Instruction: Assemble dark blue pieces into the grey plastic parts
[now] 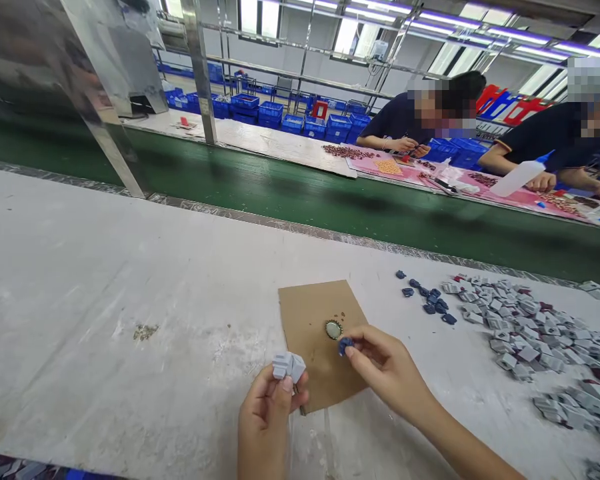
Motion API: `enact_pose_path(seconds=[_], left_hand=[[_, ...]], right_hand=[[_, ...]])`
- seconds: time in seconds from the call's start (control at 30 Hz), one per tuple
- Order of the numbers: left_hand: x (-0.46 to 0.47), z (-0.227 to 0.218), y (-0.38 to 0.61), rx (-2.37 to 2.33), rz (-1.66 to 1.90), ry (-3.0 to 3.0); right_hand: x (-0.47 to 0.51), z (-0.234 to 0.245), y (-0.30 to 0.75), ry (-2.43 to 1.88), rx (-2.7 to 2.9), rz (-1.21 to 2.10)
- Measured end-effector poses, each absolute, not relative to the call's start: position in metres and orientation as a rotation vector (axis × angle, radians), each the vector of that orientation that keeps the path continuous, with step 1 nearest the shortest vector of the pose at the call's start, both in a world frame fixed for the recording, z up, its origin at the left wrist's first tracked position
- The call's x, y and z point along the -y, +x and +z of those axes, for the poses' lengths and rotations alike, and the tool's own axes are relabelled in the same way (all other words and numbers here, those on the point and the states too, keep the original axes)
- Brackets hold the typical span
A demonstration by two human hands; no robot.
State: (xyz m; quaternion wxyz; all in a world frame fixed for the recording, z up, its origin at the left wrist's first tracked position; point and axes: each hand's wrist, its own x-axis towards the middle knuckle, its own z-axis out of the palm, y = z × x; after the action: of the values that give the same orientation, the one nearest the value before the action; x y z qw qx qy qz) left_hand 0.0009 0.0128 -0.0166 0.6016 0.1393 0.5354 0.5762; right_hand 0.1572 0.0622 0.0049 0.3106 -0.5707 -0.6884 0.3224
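My left hand (pixel 267 410) is closed around a small grey plastic part (pixel 288 366), held up at the near edge of a brown cardboard sheet (pixel 314 313). Pinched between thumb and fingertips of my right hand (pixel 380 365) is a small dark blue piece (pixel 345 345), just over the cardboard. A small round metal dish (pixel 333 329) lies on the cardboard beside that piece, with a few tiny brown bits close to it.
A heap of grey parts (pixel 530 327) spreads over the white table (pixel 105 300) at right, with several loose blue pieces (pixel 433 301) beside it. A green conveyor belt (pixel 305 197) runs behind. Two people work at the far bench; one holds a white bottle (pixel 520 177).
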Motion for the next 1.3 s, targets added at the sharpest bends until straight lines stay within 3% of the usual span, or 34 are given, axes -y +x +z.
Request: enact_pose_path(seconds=[0.27, 0.5, 0.77, 0.87, 1.07, 1.3], left_hand=[[-0.011, -0.016, 0.024, -1.338, 1.646, 0.835], [-0.007, -0.033, 0.008, -1.602, 1.687, 1.323], [-0.013, -0.031, 0.006, -1.588, 1.736, 1.512], [-0.017, -0.022, 0.000, -1.575, 1.639, 1.433], [-0.023, -0.023, -0.016, -1.519, 1.306, 0.859], [-0.025, -0.026, -0.019, -1.456, 1.301, 0.787]], right_hand=[[-0.003, -0.006, 0.111, -1.321, 1.419, 1.214], [-0.005, -0.001, 0.113, -1.224, 1.704, 0.965], [-0.004, 0.004, 0.115, -1.226, 1.747, 0.786], [-0.011, 0.006, 0.119, -1.278, 1.718, 0.707], [-0.050, -0.002, 0.155, -1.507, 1.798, 0.106], [-0.072, -0.018, 0.168, -1.464, 2.145, 0.034]])
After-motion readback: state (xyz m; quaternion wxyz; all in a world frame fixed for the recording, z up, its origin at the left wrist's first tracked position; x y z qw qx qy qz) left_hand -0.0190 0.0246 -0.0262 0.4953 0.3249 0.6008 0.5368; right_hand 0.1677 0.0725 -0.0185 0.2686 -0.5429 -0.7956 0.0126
